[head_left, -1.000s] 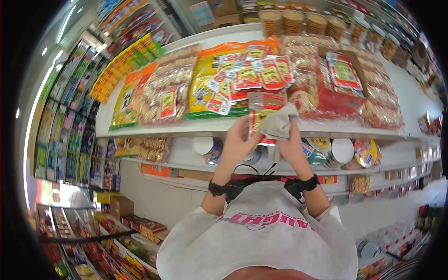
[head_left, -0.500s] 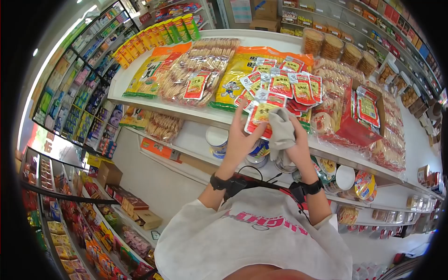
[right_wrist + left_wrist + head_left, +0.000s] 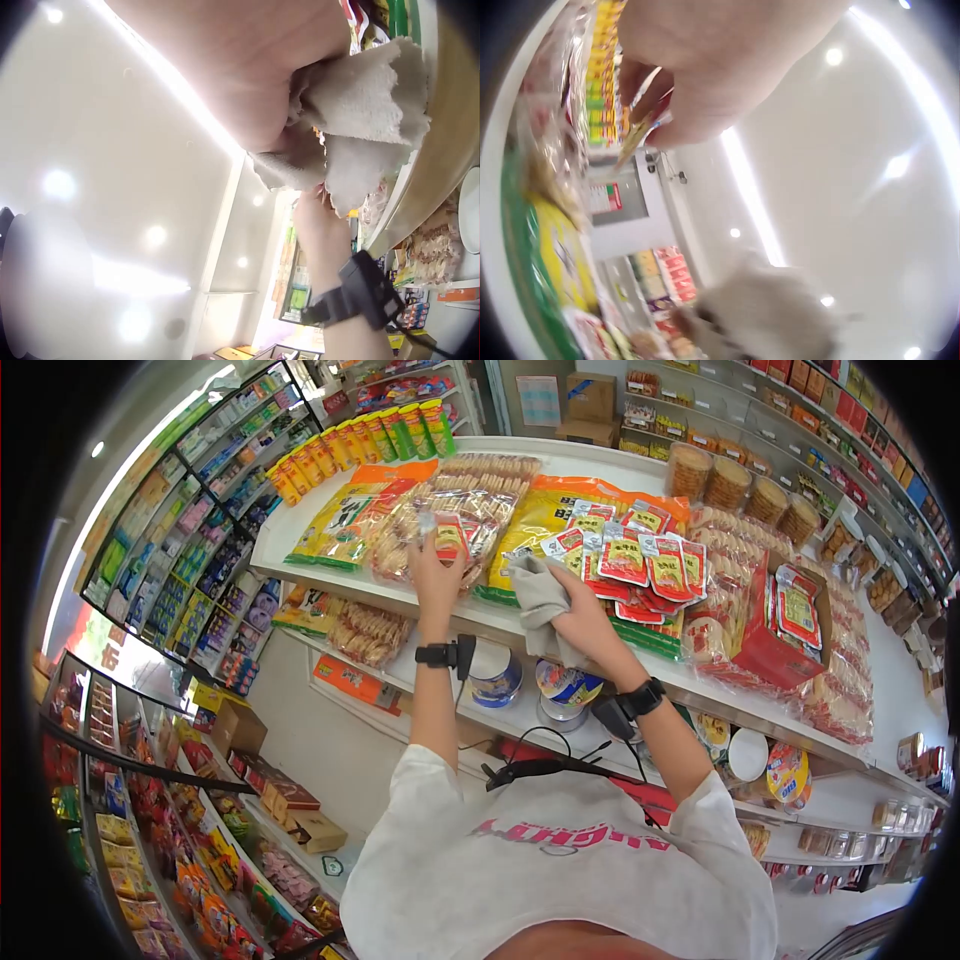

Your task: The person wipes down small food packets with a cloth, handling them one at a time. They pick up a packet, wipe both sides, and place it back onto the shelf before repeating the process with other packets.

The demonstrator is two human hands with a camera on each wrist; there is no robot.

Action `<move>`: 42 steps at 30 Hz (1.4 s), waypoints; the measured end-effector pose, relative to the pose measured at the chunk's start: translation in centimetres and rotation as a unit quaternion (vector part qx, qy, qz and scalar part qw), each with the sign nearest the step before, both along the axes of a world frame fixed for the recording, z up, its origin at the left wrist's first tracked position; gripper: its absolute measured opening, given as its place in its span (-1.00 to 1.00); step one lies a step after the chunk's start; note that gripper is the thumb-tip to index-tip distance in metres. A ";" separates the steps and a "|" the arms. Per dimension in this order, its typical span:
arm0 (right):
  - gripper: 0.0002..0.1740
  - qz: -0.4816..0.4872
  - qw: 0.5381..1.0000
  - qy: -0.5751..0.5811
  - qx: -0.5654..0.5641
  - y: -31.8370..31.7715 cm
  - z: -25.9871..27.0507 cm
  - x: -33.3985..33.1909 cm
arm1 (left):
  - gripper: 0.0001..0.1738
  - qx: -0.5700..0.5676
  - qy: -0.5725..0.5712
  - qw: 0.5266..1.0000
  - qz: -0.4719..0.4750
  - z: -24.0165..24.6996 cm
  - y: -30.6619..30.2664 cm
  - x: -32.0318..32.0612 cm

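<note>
Over a clear bag of round biscuits, my left hand pinches a small red-and-yellow snack packet. In the left wrist view that packet shows nearly edge-on between thumb and fingers. My right hand grips a crumpled grey cloth above the shelf's front edge. Folds of the cloth hang from the fingers in the right wrist view. Just beyond the right hand, a heap of similar red packets lies on a yellow-and-orange bag.
An open red box of packets sits on biscuit bags at the right. Yellow and green canisters line the back left, and biscuit tubs stand at the back right. Below is a lower shelf with blue-and-white tubs.
My left hand has carried a packet leftward from beside the cloth to the clear biscuit bag. The right hand keeps the cloth, now nearer the heap. The head view has turned.
</note>
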State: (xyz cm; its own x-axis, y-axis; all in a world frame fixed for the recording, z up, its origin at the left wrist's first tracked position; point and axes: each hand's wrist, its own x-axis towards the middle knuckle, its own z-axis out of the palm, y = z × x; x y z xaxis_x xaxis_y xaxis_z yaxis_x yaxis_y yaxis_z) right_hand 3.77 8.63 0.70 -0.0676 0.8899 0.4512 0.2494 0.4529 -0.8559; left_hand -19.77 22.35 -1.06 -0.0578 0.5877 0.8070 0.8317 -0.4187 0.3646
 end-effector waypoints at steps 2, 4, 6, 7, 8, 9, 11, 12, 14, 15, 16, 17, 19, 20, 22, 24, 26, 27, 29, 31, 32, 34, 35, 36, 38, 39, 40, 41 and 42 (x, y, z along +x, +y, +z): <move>-0.27 0.006 1.000 0.019 -0.020 -2.6 1.1 0.9 | -0.52 0.050 0.093 0.993 0.050 -3.4 2.2 -1.8; -0.21 -0.001 0.999 0.039 -0.036 -6.0 2.4 3.6 | -0.53 0.012 0.116 0.993 0.029 -5.6 3.8 -1.5; 0.02 -0.038 0.998 0.010 -0.039 -9.0 0.9 6.8 | -0.56 -0.052 0.050 0.996 -0.056 -3.6 2.3 -0.7; 0.09 -0.034 0.997 0.017 -0.064 -10.8 2.2 7.9 | -0.56 -0.074 0.082 0.994 -0.022 -3.7 2.3 -0.6; 0.16 -0.027 0.995 0.026 -0.089 -12.8 3.3 8.9 | -0.56 -0.022 0.086 0.995 -0.044 -4.8 3.4 -1.3; 0.18 -0.043 0.994 0.027 -0.096 -14.8 4.1 10.0 | -0.57 -0.028 0.075 0.994 -0.075 -4.8 3.7 -1.5; 0.24 -0.055 0.992 0.034 -0.105 -17.7 4.9 11.5 | -0.47 -0.081 0.066 0.993 -0.048 -5.9 4.8 -1.8; 0.23 -0.087 0.990 0.059 -0.098 -18.9 4.6 12.4 | -0.45 -0.087 0.082 0.992 -0.040 -6.0 4.7 -1.8; 0.21 -0.139 0.981 0.110 -0.076 -21.5 4.0 14.0 | -0.42 -0.090 0.118 0.989 -0.011 -5.5 4.4 -2.1; -0.09 -0.184 0.973 0.125 -0.067 -21.9 5.5 14.2 | -0.41 -0.100 0.112 0.989 -0.014 -5.3 4.2 -2.0; -0.18 -0.258 0.957 0.110 -0.067 -22.3 6.3 14.5 | -0.40 -0.109 0.105 0.988 -0.016 -5.1 4.0 -1.9; -0.27 -0.331 0.936 0.095 -0.066 -22.6 6.9 14.7 | -0.39 -0.118 0.099 0.988 -0.018 -4.9 3.8 -1.7; -0.43 -0.480 0.876 0.032 0.037 -22.4 7.1 15.4 | -0.39 -0.133 0.069 0.988 -0.042 -4.3 3.3 -1.3; -0.49 -0.547 0.826 -0.016 0.138 -21.8 7.2 15.9 | -0.40 -0.140 0.053 0.987 -0.052 -4.2 3.2 -1.2; -0.57 -0.610 0.749 -0.103 0.237 -21.0 7.7 17.3 | -0.40 -0.117 0.070 0.990 -0.047 -4.4 3.2 -1.3; -0.60 -0.623 0.723 -0.180 0.237 -21.1 9.0 18.8 | -0.40 -0.088 0.091 0.991 -0.038 -4.6 3.4 -1.5; -0.65 -0.620 0.698 -0.283 0.222 -20.4 9.4 20.4 | -0.40 -0.109 0.074 0.990 -0.043 -4.1 2.9 -1.2; -0.66 -0.615 0.705 -0.295 0.195 -19.9 9.3 20.8 | -0.40 -0.118 0.065 0.990 -0.046 -3.9 2.7 -1.0; -0.68 -0.598 0.709 -0.341 0.157 -19.3 8.8 21.6 | -0.39 -0.138 0.062 0.987 -0.047 -3.7 2.7 -1.1; -0.72 -0.571 0.699 -0.407 0.138 -18.7 7.9 22.6 | -0.40 -0.136 0.067 0.987 -0.045 -3.9 3.1 -1.3; -0.74 -0.565 0.705 -0.403 0.146 -18.5 7.4 22.8 | -0.40 -0.125 0.073 0.989 -0.042 -4.2 3.4 -1.4; -0.76 -0.550 0.718 -0.396 0.161 -18.3 6.9 22.8 | -0.40 -0.113 0.077 0.990 -0.035 -4.3 3.1 -1.4; -0.75 -0.543 0.725 -0.401 0.137 -18.5 6.9 22.7 | -0.41 -0.110 0.076 0.990 -0.032 -4.4 3.1 -1.3; -0.74 -0.538 0.731 -0.404 0.113 -18.8 7.4 22.3 | -0.41 -0.107 0.076 0.991 -0.030 -4.3 2.9 -1.2; -0.68 -0.526 0.738 -0.413 0.091 -19.1 7.8 22.1 | -0.42 -0.123 0.075 0.989 -0.026 -4.2 3.0 -1.3; -0.65 -0.519 0.739 -0.420 0.094 -19.2 7.9 22.2 | -0.42 -0.129 0.074 0.989 -0.025 -4.2 3.1 -1.4; -0.62 -0.513 0.739 -0.426 0.096 -19.4 8.0 22.2 | -0.43 -0.127 0.044 0.990 -0.037 -4.2 3.1 -1.5; -0.61 -0.513 0.745 -0.418 0.079 -19.5 8.0 22.2 | -0.44 -0.124 0.014 0.991 -0.050 -4.2 3.0 -1.5; -0.59 -0.513 0.751 -0.410 0.062 -19.7 8.1 22.1 | -0.45 -0.121 -0.017 0.990 -0.063 -4.2 2.9 -1.5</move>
State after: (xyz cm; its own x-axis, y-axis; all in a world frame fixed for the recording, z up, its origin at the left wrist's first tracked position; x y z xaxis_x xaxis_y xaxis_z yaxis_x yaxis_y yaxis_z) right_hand 25.86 -11.05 8.83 0.3250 0.6176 0.7162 0.9424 -0.2747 -0.1908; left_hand -21.25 25.25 -5.22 0.0041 0.7681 0.6403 0.7635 -0.4159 0.4941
